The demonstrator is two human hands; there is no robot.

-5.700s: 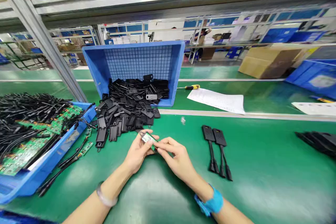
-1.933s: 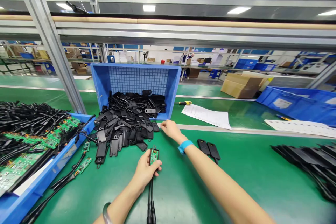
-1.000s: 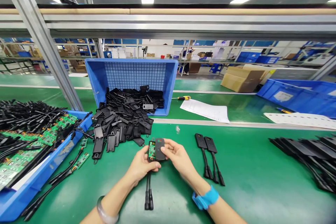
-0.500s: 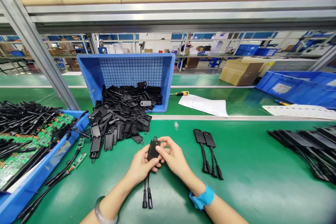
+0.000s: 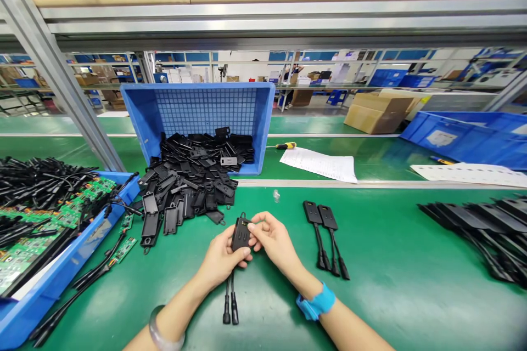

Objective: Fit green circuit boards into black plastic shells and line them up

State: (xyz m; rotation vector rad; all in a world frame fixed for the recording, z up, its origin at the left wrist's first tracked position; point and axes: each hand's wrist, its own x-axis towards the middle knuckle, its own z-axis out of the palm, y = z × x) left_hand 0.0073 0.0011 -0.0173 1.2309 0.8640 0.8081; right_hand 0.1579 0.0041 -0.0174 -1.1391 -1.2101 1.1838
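Note:
A small black plastic case (image 5: pixel 241 237) with two cable leads hanging from its lower end is held above the green bench. My left hand (image 5: pixel 224 255) grips its left side and lower edge, thumb across the front. My right hand (image 5: pixel 272 238) pinches the upper right edge, its fingers partly hidden behind the case. A yellowish window shows near the top of the case, with two slots lower down. To the right lie two similar cased units (image 5: pixel 320 216) with their leads toward me. Loose black case halves (image 5: pixel 189 181) are heaped behind my hands.
A tipped blue crate (image 5: pixel 265 131) holds more case parts. On the left, a blue bin (image 5: pixel 102 236) contains green circuit boards with cables. A screwdriver (image 5: pixel 286 146) and paper sheet (image 5: pixel 321 165) lie behind. Stacked finished-looking units (image 5: pixel 473 225) sit at far right.
My right thumb has slid from the front of the case to its right edge, uncovering the two slots. The left hand keeps its grip, nearly still.

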